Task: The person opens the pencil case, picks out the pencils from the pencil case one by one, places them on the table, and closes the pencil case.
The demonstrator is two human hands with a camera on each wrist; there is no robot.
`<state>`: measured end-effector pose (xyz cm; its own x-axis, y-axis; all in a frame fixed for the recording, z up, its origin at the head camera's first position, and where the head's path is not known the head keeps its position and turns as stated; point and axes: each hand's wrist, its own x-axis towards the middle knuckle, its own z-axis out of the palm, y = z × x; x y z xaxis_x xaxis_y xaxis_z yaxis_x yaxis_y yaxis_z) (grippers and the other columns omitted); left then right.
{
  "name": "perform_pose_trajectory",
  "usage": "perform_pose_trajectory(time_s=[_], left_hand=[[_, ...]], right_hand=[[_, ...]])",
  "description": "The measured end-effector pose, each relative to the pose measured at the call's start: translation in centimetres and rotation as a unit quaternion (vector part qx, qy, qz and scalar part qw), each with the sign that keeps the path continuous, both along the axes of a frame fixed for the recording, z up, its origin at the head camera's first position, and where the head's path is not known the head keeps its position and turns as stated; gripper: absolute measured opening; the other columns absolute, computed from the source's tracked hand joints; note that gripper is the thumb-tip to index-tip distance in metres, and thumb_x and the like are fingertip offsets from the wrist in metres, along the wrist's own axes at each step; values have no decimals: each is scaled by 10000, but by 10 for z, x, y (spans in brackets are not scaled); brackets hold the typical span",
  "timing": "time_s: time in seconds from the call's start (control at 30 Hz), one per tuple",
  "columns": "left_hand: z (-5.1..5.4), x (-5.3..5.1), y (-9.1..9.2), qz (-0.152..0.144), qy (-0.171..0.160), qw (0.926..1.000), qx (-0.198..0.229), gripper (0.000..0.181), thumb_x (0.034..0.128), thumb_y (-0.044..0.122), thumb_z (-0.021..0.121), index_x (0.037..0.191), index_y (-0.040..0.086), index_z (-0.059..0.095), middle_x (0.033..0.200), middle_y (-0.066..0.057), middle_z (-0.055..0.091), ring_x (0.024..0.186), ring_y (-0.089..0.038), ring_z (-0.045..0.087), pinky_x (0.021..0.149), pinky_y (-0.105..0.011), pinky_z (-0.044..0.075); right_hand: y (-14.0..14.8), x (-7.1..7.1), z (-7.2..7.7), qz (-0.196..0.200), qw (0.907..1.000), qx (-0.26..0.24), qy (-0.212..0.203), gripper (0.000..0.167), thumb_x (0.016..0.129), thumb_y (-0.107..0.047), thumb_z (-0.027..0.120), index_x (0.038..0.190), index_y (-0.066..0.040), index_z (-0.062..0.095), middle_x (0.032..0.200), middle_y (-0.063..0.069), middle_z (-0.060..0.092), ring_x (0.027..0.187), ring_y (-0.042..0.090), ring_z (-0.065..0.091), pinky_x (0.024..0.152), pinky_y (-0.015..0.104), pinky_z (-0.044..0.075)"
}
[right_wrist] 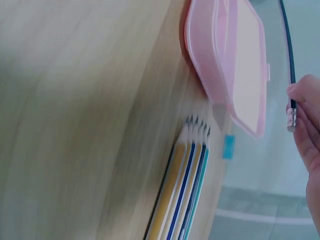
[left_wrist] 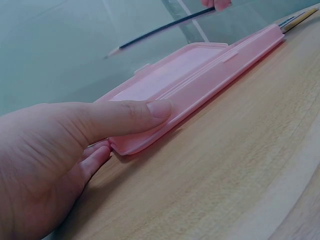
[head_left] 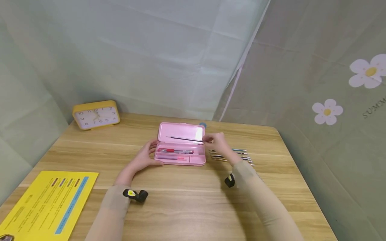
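Observation:
My right hand [head_left: 216, 142] pinches a dark pencil [head_left: 185, 139] near its eraser end, above the open pink pencil case [head_left: 197, 160]. In the right wrist view the pencil's metal band and eraser [right_wrist: 291, 120] stick out below the thumb. Its sharpened tip [left_wrist: 114, 52] points left in the left wrist view. My left hand [head_left: 144, 156] holds the case's left end, thumb [left_wrist: 160, 109] along the front wall and fingers around the corner. Pens with red parts [head_left: 170, 150] lie in the back compartment, and a pink-capped pen [head_left: 181, 158] in the front one.
Several pencils [right_wrist: 187, 185] lie side by side on the table, right of the case, partly under my right forearm. A yellow clock [head_left: 96, 115] stands at the back left. A yellow printed sheet [head_left: 45, 204] lies at the front left. Behind the case sits a small blue object [head_left: 203, 125].

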<state>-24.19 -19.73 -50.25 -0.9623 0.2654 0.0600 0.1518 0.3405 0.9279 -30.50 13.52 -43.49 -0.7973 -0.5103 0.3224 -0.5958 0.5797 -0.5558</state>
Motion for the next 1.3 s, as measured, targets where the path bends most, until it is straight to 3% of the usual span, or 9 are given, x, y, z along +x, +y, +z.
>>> perform_pose_trajectory(time_s=[0.33,0.5,0.73,1.03,1.3], left_hand=[[0,-1,0,-77,-1,9999,149,1090,709,105,877,1501,-90,155,1509,-333,270,1393,-491,319,1189,-533,300],[1,-1,1,-75,-8,9999,120,1088,706,101,878,1500,-88,159,1506,-336,272,1388,-499,322,1186,-533,300],[2,0,1,-70,-44,9999,73,1088,709,117,879,1502,-78,160,1515,-324,266,1395,-492,319,1190,-523,300],[2,0,0,-89,34,9999,80,1088,712,110,875,1498,-96,152,1505,-344,268,1386,-506,319,1183,-533,299],[2,0,1,-72,-33,9999,107,1093,707,110,879,1503,-85,155,1515,-334,263,1394,-494,317,1191,-529,296]], right_hand=[[45,-3,1,-119,9997,-141,-175,135,817,16,709,945,45,744,892,154,751,802,244,713,740,340,631],[72,-1,3,-310,9986,-124,-421,116,816,5,724,928,10,756,880,135,755,778,170,708,704,266,613],[113,2,2,-397,9931,-180,-1092,97,814,7,730,909,11,748,902,165,745,761,69,674,691,154,563],[161,8,1,-310,9766,64,-2125,119,816,28,706,927,69,718,882,139,745,740,17,666,686,166,571],[180,17,-7,-132,9702,-2,-2418,140,802,51,710,912,135,685,838,123,741,701,-7,641,633,146,558]])
